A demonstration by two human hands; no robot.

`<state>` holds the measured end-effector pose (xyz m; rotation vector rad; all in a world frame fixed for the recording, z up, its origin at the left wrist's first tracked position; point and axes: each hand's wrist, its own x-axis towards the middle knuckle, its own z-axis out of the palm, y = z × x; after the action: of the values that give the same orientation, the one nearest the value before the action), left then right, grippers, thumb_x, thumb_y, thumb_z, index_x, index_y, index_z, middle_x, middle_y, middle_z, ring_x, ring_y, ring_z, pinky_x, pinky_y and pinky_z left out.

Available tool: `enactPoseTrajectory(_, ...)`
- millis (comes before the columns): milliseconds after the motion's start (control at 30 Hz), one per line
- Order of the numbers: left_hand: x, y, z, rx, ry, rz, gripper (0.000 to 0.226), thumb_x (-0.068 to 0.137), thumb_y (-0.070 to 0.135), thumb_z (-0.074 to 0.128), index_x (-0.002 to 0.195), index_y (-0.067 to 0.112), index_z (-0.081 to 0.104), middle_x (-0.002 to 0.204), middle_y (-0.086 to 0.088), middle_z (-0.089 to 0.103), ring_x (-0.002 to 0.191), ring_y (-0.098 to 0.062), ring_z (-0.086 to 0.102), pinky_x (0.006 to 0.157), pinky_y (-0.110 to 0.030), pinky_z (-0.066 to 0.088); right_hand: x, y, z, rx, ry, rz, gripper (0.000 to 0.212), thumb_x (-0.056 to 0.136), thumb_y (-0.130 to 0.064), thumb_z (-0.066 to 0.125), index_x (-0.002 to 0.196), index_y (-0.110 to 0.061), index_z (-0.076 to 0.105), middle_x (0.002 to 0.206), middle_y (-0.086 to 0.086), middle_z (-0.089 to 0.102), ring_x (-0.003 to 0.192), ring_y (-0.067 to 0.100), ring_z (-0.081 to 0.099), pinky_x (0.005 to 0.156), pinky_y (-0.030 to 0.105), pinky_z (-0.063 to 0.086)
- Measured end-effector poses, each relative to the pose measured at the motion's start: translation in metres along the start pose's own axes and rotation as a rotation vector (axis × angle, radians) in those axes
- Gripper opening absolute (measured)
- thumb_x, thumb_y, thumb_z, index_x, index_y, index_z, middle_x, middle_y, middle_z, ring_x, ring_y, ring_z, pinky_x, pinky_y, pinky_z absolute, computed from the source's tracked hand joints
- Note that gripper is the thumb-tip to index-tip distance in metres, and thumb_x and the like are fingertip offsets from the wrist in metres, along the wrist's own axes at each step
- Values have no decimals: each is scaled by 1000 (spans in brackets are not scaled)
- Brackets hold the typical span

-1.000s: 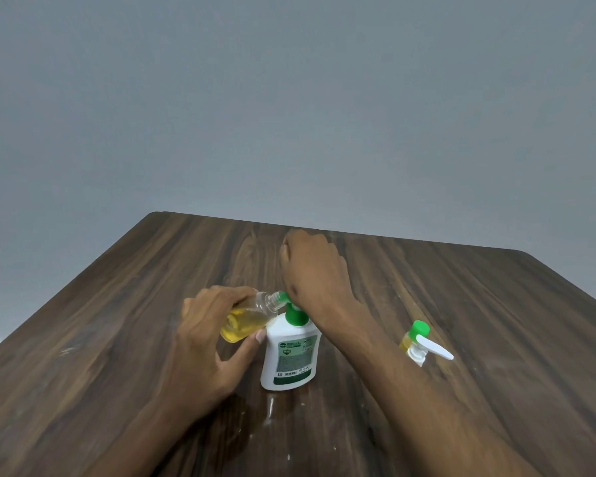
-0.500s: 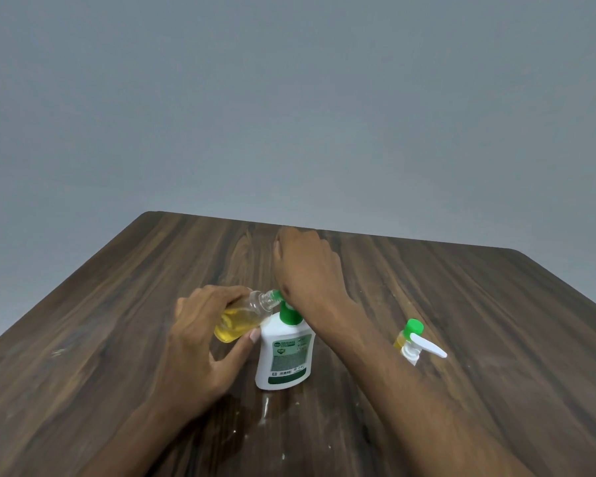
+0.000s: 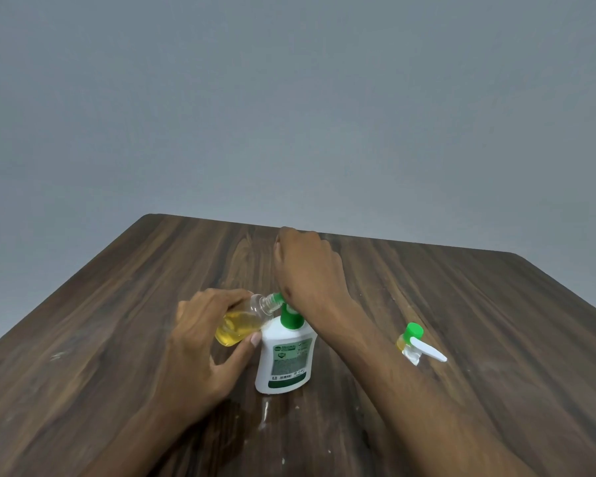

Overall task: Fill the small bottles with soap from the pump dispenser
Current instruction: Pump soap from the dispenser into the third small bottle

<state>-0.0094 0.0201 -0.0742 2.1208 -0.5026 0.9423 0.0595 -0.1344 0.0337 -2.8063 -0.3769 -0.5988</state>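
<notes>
Gripping small bottle (image 3: 236, 327) (left hand (image 3: 200, 342)) | right hand (image 3: 307, 273) hides pump dispenser (image 3: 284, 356) head, fingers unclear | second bottle (image 3: 410, 342) right

Plain indoor room: wooden table (image 3: 117, 339) against bare grey wall (image 3: 289, 98).

The left hand (image 3: 200, 342) is curled, thumb pointing toward two o'clock; the right hand (image 3: 307, 270) is palm-down, forearm running toward five o'clock.

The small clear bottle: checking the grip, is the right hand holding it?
No, the left hand holds the small clear bottle; the right hand presses the pump.
</notes>
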Motion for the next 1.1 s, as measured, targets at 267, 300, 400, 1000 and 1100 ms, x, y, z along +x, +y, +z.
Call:
enactPoseTrajectory(267,0,-2,1,2,2,5,38,89,44,66,120,23,65,114,25,60,109,2,56,92,-29,41,0,1,3,-13,-11,1,14,101,-11,45,88,-15,48,77,0,47,74,27,54,60,35,35)
enactPoseTrajectory(300,0,-2,1,0,3,4,37,89,44,66,120,23,65,114,24,61,109,2,56,92,-30,41,1,1,4,-13,-7,1,15,102,-11,45,87,-15,48,78,1,48,75,27,56,60,35,37)
enactPoseTrajectory(400,-1,-3,0,2,-4,-10,37,90,45,66,120,23,66,112,21,62,109,0,57,92,-32,42,0,2,5,6,-36,14,15,102,-10,46,89,-14,51,76,0,48,73,26,56,60,35,37)
enactPoseTrajectory(1000,0,-1,0,0,-2,0,36,89,44,66,119,24,67,112,22,62,107,-1,58,92,-31,41,-1,2,4,0,-44,18,15,102,-10,46,89,-14,51,73,-2,44,71,24,52,58,35,35)
enactPoseTrajectory(1100,-1,0,-1,2,-6,1,37,89,44,66,120,22,67,112,21,63,108,0,58,95,-26,39,-1,1,1,-10,-26,6,15,103,-12,45,88,-15,49,77,0,48,73,26,53,60,35,36)
